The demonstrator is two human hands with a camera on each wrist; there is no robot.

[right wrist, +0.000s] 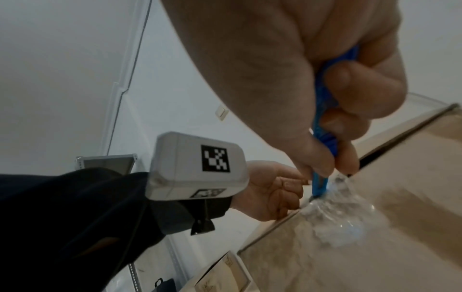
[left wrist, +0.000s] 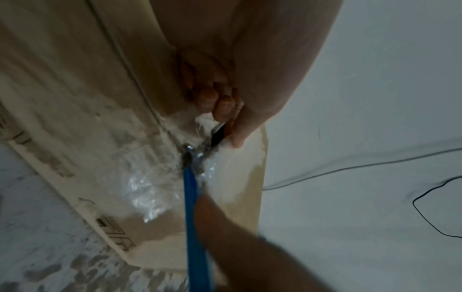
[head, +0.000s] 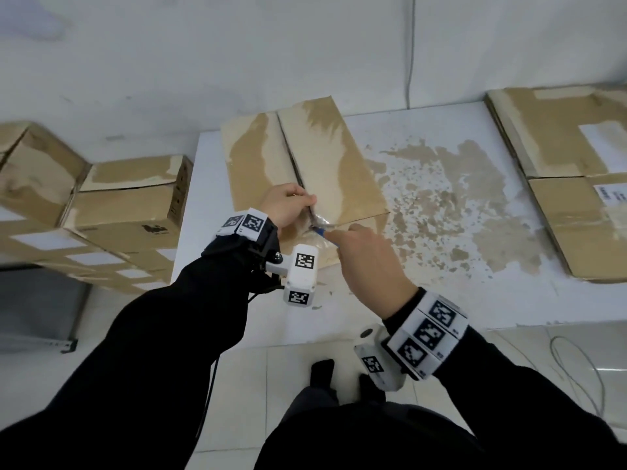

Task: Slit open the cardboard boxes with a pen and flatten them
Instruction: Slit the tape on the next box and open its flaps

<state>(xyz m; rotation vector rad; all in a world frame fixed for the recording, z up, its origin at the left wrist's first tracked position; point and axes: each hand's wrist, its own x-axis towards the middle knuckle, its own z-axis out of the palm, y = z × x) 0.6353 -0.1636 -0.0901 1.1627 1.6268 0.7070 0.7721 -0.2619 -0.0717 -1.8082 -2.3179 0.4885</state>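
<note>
Black sleeves reach out over a pale tiled floor [head: 258,368] toward a white table [head: 441,300] whose top is worn through in brown blotches. On it, near the front edge, stands the cardboard box [head: 325,164], its two top flaps meeting at a centre seam under crumpled clear tape [right wrist: 332,213]. Curled fingers of the right hand [head: 369,262] grip a blue pen [left wrist: 191,187], its tip dug into the tape at the near end of the seam. Beside it the left hand [head: 288,205] pinches the flap edge right at that seam, fingers bent tight on the cardboard. More boxes [head: 129,201] are stacked to the left of the table, and flattened cardboard sheets [head: 556,198] lie on the table's far right. Behind it all rises a plain white wall [head: 237,56], with a thin cable [head: 411,49] hanging down it. Another cable loops on the floor at the right.
</note>
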